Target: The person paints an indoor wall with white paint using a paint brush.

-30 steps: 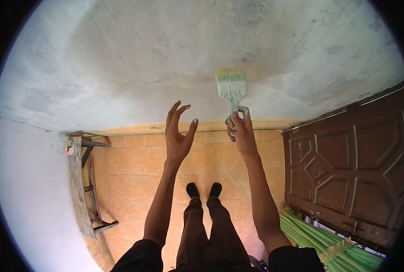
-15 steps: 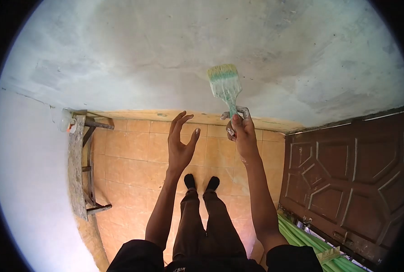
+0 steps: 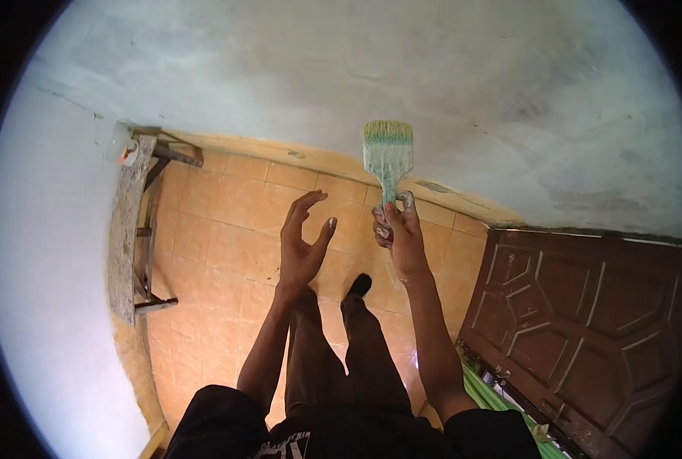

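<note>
Fingers of your right hand (image 3: 402,233) were closed around the handle of the paintbrush (image 3: 387,153), and the handle itself was almost fully hidden inside the grip, so you could see only the short neck above the knuckles. Its bristles (image 3: 388,131) pointed up, in front of the grey wall (image 3: 356,69); whether they touched it or stood just apart could not be told from this view. Pale paint or plaster marked your fingertips (the nails too, it seemed).

Your left hand (image 3: 301,245) was held up beside the right one, near it but not touching. Its fingers (image 3: 304,205) were spread and lightly curled, thumb apart, and they held nothing and rested on nothing.

Below your hands, your dark trousers (image 3: 333,359) ran down toward the orange tiled floor (image 3: 226,222). One shoe (image 3: 358,286) showed; the other foot was covered by your left wrist. At the left, a rough wooden trestle (image 3: 126,229) stood against the white wall (image 3: 42,268), with a small pale object at its top end that was too small to name. At the right, the carved brown door (image 3: 585,321) was cut off by the dark edge of the lens, and only a thin strip of some green thing (image 3: 482,386) showed at its foot.
</note>
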A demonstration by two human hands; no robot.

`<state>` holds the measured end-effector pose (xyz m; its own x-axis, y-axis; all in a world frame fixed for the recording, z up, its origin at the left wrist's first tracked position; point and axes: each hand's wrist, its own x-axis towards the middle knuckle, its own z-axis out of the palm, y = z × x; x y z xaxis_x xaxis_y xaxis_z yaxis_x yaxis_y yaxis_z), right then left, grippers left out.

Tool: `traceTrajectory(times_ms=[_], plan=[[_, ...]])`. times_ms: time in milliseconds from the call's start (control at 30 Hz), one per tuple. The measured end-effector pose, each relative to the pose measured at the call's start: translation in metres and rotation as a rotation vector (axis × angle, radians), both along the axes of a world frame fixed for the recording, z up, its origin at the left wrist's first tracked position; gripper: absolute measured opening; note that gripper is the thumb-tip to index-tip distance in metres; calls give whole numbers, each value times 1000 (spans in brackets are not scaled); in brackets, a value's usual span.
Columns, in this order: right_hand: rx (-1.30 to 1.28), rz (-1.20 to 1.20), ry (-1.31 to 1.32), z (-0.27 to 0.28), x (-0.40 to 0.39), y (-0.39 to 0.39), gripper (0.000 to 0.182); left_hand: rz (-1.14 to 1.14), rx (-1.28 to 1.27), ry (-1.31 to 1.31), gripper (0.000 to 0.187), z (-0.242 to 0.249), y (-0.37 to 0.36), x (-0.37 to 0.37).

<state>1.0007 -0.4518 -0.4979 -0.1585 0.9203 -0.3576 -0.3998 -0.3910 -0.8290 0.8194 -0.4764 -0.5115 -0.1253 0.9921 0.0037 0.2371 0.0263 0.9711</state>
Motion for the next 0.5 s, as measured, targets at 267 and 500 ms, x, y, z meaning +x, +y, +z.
traceTrajectory(times_ms=[267, 500], plan=[[-66, 91, -126, 23, -118, -19, 23, 93, -20, -1, 37, 22, -37, -95], [38, 150, -190, 73, -216, -34, 28, 111, 16, 74, 34, 88, -58, -213]])
